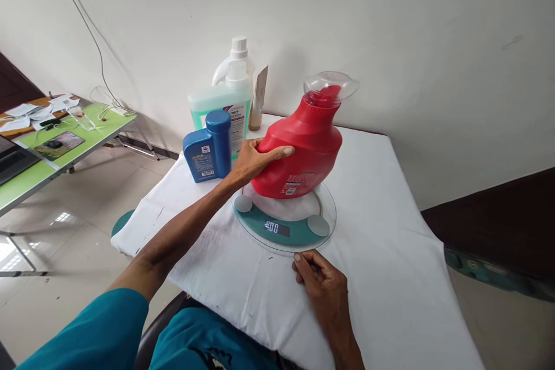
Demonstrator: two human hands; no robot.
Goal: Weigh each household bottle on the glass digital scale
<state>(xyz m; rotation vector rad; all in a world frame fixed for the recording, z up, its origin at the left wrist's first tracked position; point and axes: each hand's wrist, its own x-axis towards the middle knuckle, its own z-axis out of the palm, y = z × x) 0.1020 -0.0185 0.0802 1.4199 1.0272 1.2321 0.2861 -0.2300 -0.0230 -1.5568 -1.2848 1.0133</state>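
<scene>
My left hand [264,159] is wrapped round the left side of a large red detergent bottle [299,150], thumb across its front. The bottle leans to the right above a round glass scale [327,202]; whether its base touches the glass I cannot tell. A clear plastic cap [344,85] sits over its neck. On the scale's teal front band, the lit display [276,228] shows zeros. My right hand [323,283] rests on the white cloth just before the scale's front edge, fingers curled in, with nothing seen in them.
Left of the scale stand a blue bottle [207,150], a pale green jug [208,98], a white-capped bottle [239,49] and a beige tube [259,101]. The white cloth [390,277] covers the table, against a wall. A green desk [99,127] holds a laptop and papers.
</scene>
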